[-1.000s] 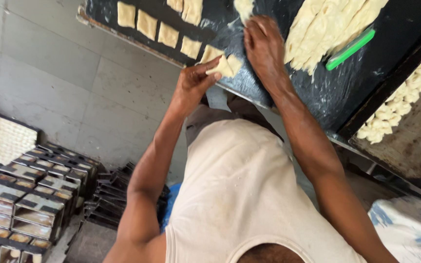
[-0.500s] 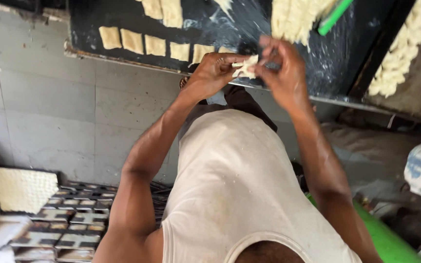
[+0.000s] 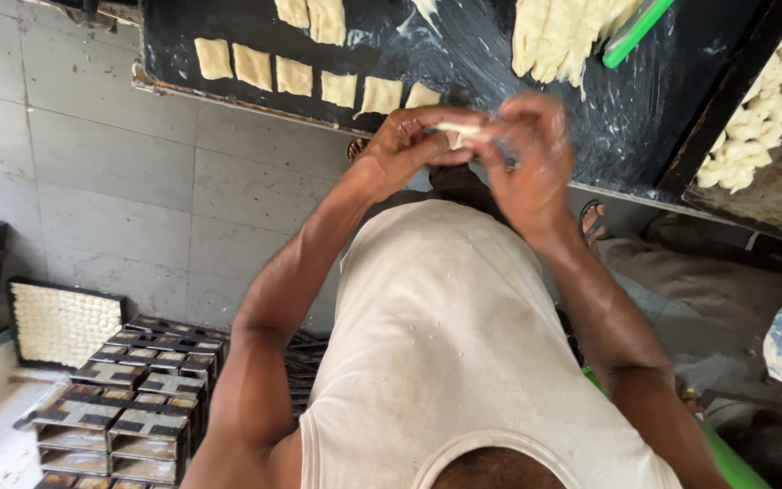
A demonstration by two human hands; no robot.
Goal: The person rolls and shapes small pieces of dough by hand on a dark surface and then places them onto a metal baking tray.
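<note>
Both hands (image 3: pixel 468 145) pinch one dough strip (image 3: pixel 457 129) above the black tray (image 3: pixel 500 81) holding dough squares (image 3: pixel 293 75).

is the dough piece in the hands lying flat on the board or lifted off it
Lifted off. The dough piece is pinched between the left hand and right hand, above the black board.

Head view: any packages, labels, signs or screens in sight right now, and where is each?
None show: no packaging, label, sign or screen.
Nearest things to containers: stacked dark metal baking tins on the floor, lower left.
Dark tray of pale dough pieces standing beside them.
Both hands, left hand and right hand, hold only a small pale dough piece.
</note>
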